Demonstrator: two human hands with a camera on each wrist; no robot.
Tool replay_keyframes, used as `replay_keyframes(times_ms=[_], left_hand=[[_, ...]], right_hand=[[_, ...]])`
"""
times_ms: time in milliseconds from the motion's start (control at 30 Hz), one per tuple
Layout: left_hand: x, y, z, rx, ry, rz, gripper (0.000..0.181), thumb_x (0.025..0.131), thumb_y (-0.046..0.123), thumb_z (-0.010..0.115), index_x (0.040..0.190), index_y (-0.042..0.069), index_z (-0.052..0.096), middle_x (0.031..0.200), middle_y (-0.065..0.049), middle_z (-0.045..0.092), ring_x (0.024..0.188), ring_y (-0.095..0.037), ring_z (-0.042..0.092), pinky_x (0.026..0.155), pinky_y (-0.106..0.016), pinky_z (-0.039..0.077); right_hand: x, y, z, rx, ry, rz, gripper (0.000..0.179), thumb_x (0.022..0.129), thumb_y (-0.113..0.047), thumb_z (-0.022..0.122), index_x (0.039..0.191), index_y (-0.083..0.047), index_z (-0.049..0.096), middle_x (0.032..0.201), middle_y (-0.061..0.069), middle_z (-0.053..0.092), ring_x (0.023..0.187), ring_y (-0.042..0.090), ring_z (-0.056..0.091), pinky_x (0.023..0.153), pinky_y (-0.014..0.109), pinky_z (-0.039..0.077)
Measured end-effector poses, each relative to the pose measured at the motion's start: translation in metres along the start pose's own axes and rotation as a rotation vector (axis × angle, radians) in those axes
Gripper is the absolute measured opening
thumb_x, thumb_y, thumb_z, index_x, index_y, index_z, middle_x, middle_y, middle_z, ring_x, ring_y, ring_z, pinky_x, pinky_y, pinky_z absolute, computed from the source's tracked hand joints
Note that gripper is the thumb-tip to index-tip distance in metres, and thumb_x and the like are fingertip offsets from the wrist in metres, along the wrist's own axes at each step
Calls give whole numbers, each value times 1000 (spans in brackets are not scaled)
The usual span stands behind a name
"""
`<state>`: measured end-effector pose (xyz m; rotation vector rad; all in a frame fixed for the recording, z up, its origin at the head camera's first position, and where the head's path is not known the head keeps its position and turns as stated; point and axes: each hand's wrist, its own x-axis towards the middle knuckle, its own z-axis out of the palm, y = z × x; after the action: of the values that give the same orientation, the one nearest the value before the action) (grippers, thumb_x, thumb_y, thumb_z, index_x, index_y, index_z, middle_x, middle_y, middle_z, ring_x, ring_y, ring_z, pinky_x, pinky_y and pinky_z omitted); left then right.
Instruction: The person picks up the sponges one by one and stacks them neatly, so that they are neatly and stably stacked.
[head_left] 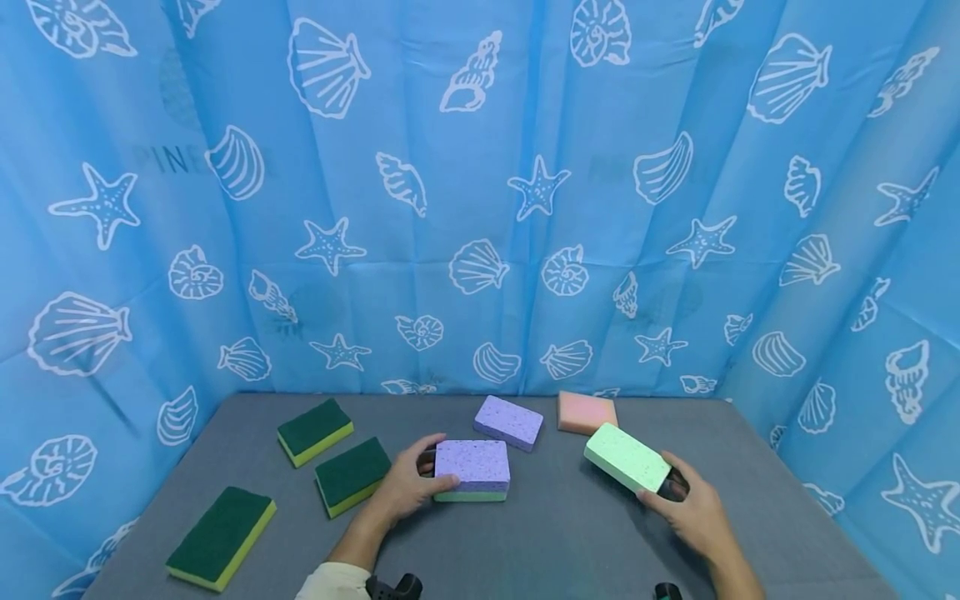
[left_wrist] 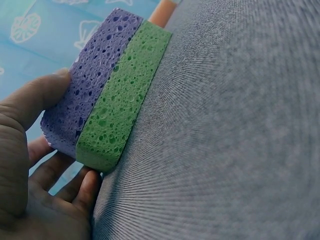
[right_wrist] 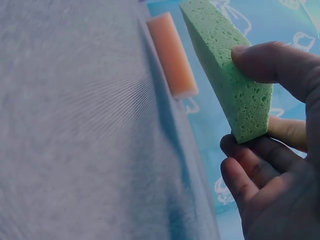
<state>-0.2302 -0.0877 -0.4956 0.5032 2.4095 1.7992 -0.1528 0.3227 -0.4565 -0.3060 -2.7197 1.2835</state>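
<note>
At the middle of the table, a purple sponge (head_left: 472,462) lies flat on top of a light green sponge (head_left: 471,497), their edges nearly lined up. My left hand (head_left: 405,487) grips the purple one at its left end, thumb on the near side and fingers around the far side. In the left wrist view the little finger comes down by the lower green sponge (left_wrist: 122,95). My right hand (head_left: 697,508) pinches another light green sponge (head_left: 628,458) by its right end. That sponge is tilted and raised off the table, as the right wrist view shows.
Behind the stack lies a second purple sponge (head_left: 508,422), with an orange sponge (head_left: 587,412) to its right. Three yellow sponges with dark green scrubbing tops (head_left: 221,537) lie on the left of the grey table (head_left: 540,550). A blue shell-print curtain (head_left: 480,333) hangs around the back and sides.
</note>
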Motion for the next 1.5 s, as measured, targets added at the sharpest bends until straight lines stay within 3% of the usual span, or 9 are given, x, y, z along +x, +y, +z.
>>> replay_keyframes(times_ms=[167,467,700,800,1067,1500], left_hand=[[0,1,-1,-2,-4,8,75,81,27,80,142,2,45,136,-23,45,119,-38,47,97,-54,38],[-3,1,0,14,-9,49,74,82,28,79,142,1,45,134,-24,45,116,-40,48,95,-55,41],[0,3,-1,-14,-11,15,75,81,28,80,142,3,45,135,-22,46,118,-38,47,96,-54,39],[0,3,-1,-13,-11,23,75,81,28,80,142,1,45,135,-23,46,118,-39,47,96,-54,39],[-1,0,0,-16,-23,19,76,81,28,80,142,0,44,134,-24,46,116,-39,49,95,-53,41],[0,1,-1,-16,-11,7,76,80,27,81,142,1,44,135,-24,45,117,-39,48,96,-54,40]], right_hand=[[-4,-10,-4,25,-1,-52,90,83,-24,78,147,10,24,141,36,32,128,48,36,103,46,35],[-15,-32,-12,28,42,-228,87,84,-25,77,146,10,27,140,33,34,126,49,38,102,42,36],[-20,-48,-17,-4,103,-352,81,84,-20,77,145,8,31,137,31,38,123,49,41,96,18,36],[-21,-53,-18,-9,121,-394,80,84,-18,77,146,7,32,136,29,40,122,49,42,97,16,34],[-25,-62,-18,-1,95,-450,78,85,-14,76,146,5,32,135,26,41,122,49,41,95,9,31],[-23,-85,-8,54,53,-543,76,84,-13,77,145,4,34,138,23,40,124,46,42,95,9,32]])
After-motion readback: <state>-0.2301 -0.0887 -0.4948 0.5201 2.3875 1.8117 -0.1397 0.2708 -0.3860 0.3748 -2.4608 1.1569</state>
